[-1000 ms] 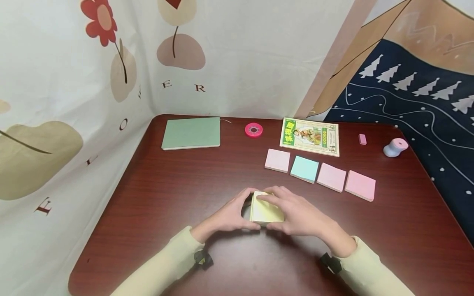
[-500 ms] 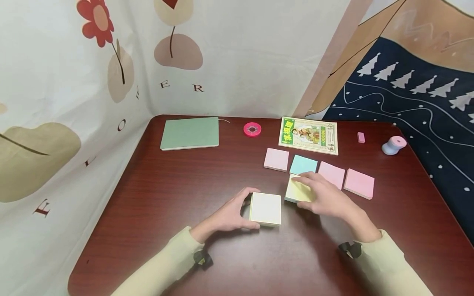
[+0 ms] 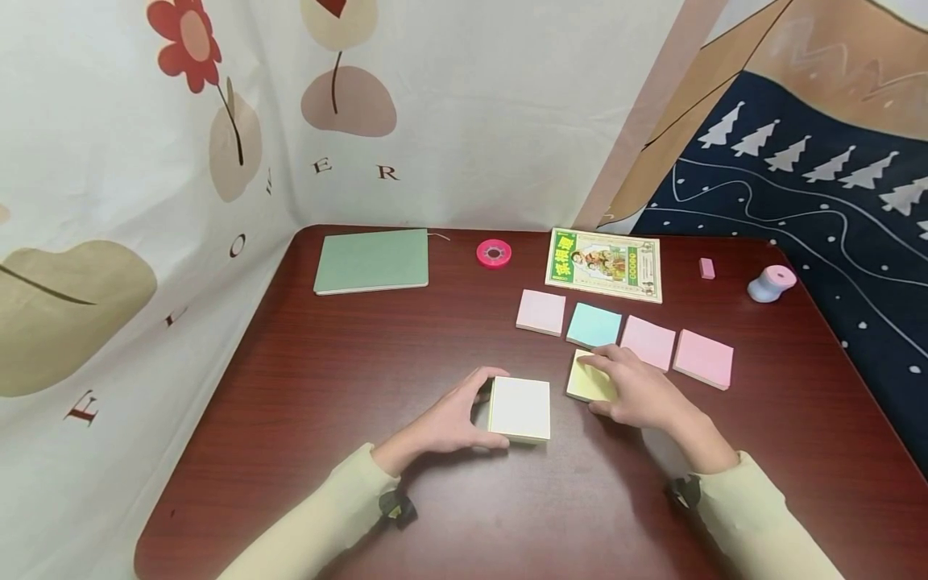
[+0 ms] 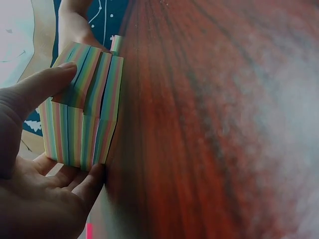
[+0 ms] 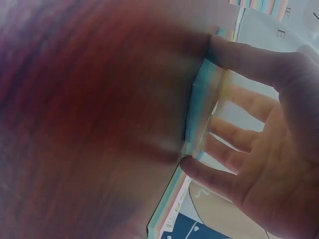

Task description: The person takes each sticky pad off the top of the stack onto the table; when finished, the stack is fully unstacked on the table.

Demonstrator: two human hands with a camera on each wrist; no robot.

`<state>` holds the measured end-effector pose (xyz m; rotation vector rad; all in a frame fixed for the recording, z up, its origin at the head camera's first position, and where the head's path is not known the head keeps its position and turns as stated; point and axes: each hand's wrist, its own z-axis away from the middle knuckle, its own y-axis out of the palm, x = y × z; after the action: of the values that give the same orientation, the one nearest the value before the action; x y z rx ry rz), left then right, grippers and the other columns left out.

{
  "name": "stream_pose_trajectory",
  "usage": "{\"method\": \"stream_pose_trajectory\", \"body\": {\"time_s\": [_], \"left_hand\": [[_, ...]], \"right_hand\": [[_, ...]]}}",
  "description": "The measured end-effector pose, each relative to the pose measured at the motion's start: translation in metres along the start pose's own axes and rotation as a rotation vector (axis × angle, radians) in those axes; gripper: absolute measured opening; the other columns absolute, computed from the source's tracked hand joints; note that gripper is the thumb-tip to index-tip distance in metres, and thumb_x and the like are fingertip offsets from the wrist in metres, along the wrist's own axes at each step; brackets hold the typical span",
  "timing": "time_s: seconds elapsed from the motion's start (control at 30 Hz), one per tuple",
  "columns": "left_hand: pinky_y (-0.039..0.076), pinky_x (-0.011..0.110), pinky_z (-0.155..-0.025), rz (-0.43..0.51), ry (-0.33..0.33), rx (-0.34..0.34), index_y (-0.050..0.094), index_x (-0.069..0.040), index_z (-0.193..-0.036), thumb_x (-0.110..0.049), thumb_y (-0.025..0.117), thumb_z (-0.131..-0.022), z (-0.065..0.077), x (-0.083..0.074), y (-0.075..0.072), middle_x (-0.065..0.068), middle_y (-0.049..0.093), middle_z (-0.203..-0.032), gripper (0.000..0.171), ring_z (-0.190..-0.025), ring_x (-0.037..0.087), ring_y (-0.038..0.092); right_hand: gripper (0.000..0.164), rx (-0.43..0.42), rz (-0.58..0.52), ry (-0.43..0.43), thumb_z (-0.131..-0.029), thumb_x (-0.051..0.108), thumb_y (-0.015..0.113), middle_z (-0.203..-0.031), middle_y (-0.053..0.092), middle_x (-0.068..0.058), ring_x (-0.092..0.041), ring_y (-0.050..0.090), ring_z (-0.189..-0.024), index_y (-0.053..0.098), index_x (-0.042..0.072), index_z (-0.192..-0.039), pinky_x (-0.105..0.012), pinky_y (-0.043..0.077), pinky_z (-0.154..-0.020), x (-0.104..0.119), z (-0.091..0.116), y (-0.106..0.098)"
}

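Observation:
My left hand (image 3: 457, 415) grips a stack of sticky note pads (image 3: 520, 409) with a white top sheet, thumb on the near side and fingers on the far side. In the left wrist view the striped edges of the stack (image 4: 75, 134) show several pads piled together. To the right, my right hand (image 3: 641, 391) holds a yellow-topped sticky note pad (image 3: 589, 380) by its sides, down at the tabletop just in front of the blue pad (image 3: 594, 325). The right wrist view has this pad (image 5: 202, 99) between thumb and fingers, its edges striped.
A pale pink pad (image 3: 541, 312) and two more pink pads (image 3: 648, 342) flank the blue one in a slanting row. Farther back lie a green notebook (image 3: 372, 260), a pink ring-shaped roll (image 3: 494, 253), a printed booklet (image 3: 605, 264), a pink eraser (image 3: 706, 268) and a spool-shaped object (image 3: 772, 283).
My right hand has taken the yellow-topped pad off the stack, carried it right and lowered it in front of the blue pad. White now tops the stack; my left hand stays put.

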<state>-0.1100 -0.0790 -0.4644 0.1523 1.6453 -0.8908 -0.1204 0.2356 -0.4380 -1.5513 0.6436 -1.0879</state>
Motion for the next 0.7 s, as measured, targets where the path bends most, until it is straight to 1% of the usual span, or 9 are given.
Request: {"method": "stream_pose_trajectory", "body": {"time_s": [0.23,0.33,0.43,0.53,0.6,0.7], "left_hand": [[0.040,0.033,-0.107,0.002,0.005,-0.003,0.043,-0.015,-0.138,-0.017,0.091,-0.067,0.001,0.001,0.000,-0.003,0.050,-0.130,0.086,-0.123,0.015,0.049],[0.040,0.033,-0.107,0.003,0.005,-0.004,0.043,-0.015,-0.138,-0.018,0.091,-0.067,0.001,0.001,0.000,-0.004,0.050,-0.130,0.086,-0.123,0.014,0.049],[0.040,0.033,-0.107,-0.001,0.004,-0.005,0.043,-0.013,-0.138,-0.018,0.091,-0.067,0.001,0.001,0.000,-0.004,0.050,-0.130,0.086,-0.123,0.014,0.049],[0.040,0.034,-0.106,-0.007,0.001,-0.006,0.043,-0.012,-0.138,-0.018,0.091,-0.066,0.001,0.000,0.000,-0.003,0.050,-0.130,0.087,-0.123,0.014,0.049],[0.040,0.033,-0.106,-0.010,-0.002,-0.005,0.043,-0.013,-0.138,-0.018,0.091,-0.066,0.000,0.000,0.000,-0.003,0.050,-0.131,0.087,-0.123,0.015,0.049],[0.041,0.033,-0.106,-0.009,-0.004,-0.003,0.042,-0.014,-0.138,-0.018,0.090,-0.067,0.000,0.000,0.000,-0.004,0.049,-0.131,0.086,-0.123,0.015,0.049]], "right_hand": [[0.065,0.005,0.039,0.012,-0.073,0.024,0.085,-0.128,0.056,-0.015,-0.033,0.054,-0.112,0.061,0.011,-0.132,-0.049,0.052,-0.074,0.004,0.002,-0.001],[0.064,-0.005,0.069,0.004,-0.074,0.025,0.085,-0.128,0.056,-0.014,-0.034,0.054,-0.113,0.061,0.010,-0.131,-0.052,0.052,-0.081,0.007,0.003,-0.004],[0.061,-0.030,0.082,-0.017,-0.076,0.026,0.083,-0.128,0.057,-0.014,-0.035,0.055,-0.113,0.062,0.010,-0.131,-0.054,0.050,-0.087,0.015,0.005,-0.010],[0.056,-0.080,0.028,-0.049,-0.081,0.031,0.080,-0.129,0.058,-0.010,-0.031,0.057,-0.114,0.063,0.013,-0.131,-0.053,0.051,-0.086,0.030,0.005,-0.018],[0.054,-0.107,-0.047,-0.083,-0.084,0.035,0.077,-0.132,0.057,-0.007,-0.028,0.056,-0.117,0.062,0.016,-0.132,-0.052,0.051,-0.088,0.042,0.004,-0.020],[0.058,-0.108,-0.151,-0.158,-0.086,0.043,0.073,-0.138,0.052,-0.003,-0.022,0.052,-0.122,0.058,0.018,-0.136,-0.048,0.050,-0.092,0.061,0.001,-0.018]]}}
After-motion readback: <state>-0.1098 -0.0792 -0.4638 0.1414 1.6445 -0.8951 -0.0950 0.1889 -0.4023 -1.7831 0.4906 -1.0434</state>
